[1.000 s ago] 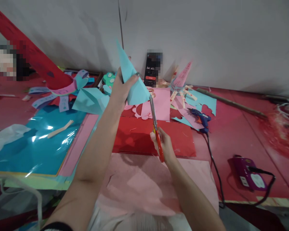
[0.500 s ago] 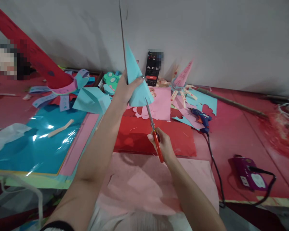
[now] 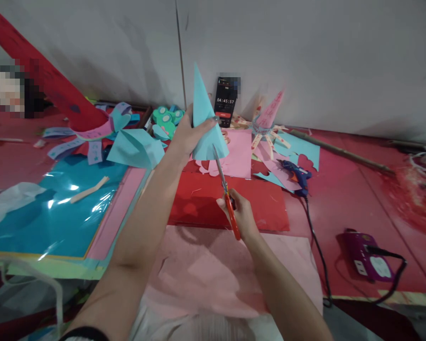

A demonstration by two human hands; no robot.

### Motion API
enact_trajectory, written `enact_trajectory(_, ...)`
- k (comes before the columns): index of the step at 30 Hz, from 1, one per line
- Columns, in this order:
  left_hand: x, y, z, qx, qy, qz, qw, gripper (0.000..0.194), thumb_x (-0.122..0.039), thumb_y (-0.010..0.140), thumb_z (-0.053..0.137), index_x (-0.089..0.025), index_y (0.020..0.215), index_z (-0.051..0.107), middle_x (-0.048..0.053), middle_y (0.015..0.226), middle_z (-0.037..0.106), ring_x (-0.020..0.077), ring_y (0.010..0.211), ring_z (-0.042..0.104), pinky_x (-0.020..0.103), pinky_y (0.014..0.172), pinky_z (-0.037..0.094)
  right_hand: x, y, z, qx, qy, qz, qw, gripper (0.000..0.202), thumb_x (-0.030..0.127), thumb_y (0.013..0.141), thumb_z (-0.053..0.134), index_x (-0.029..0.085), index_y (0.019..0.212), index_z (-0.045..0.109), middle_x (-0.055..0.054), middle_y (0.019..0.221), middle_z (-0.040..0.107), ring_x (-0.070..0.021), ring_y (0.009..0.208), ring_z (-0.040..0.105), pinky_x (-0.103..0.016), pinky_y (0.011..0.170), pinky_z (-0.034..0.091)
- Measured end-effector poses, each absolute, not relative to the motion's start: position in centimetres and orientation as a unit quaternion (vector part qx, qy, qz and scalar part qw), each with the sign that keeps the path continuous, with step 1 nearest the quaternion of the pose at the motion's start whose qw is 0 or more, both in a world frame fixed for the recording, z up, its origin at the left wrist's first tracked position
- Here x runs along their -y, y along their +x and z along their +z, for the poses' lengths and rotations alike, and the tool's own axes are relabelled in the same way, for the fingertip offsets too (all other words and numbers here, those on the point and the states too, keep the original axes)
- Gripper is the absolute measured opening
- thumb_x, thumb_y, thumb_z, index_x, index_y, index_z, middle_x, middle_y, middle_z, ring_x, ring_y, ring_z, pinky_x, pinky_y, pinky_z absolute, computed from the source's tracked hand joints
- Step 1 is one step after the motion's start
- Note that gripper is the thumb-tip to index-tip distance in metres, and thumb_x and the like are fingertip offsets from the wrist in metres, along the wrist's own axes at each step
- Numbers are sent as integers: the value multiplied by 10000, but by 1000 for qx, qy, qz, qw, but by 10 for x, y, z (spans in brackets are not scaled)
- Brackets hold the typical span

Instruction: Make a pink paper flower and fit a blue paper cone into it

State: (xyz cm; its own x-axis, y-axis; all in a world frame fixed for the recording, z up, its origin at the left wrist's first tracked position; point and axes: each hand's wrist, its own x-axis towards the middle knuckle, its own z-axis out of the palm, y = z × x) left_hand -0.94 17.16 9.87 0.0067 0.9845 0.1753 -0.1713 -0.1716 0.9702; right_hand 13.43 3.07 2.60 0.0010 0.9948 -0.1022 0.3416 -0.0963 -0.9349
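Observation:
Upright in front of me is a light blue paper cone, point up. My left hand grips it from the left, thumb laid across its front. My right hand is closed round the orange handles of a pair of scissors. The blades reach up to the cone's lower edge, close together, with their tips over the paper there. Below lies a stack of red paper, and behind it a pink sheet with flower-shaped cutouts.
A phone leans on the wall. To the right are a pink cone with paper strips, a glue gun with its cord, a purple power box and a stick. Folded blue paper and a wrapped blue pack lie left.
The cone and my left hand have shifted slightly right and tilted more upright. My right hand and the scissors have stayed almost where they were.

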Motion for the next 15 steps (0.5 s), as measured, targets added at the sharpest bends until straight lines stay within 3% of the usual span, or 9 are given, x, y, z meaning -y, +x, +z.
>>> enact_trajectory(9,-176,-9,94,-409,512,579,485,507,-267,683,712,-236,1166,559,38,936,650,259,1005,611,411,905,481,-32,134,30,557,-614,420,369,472,590,675,590,203,592,333,68,576,218,-81,557,203,-232,510,207)
enact_trajectory(15,-176,-10,91,-434,519,570,466,464,-277,703,688,-208,1142,554,50,942,631,268,1026,596,440,935,449,-31,136,27,562,-605,425,371,421,545,703,596,196,621,376,63,595,256,-83,564,240,-229,518,233)
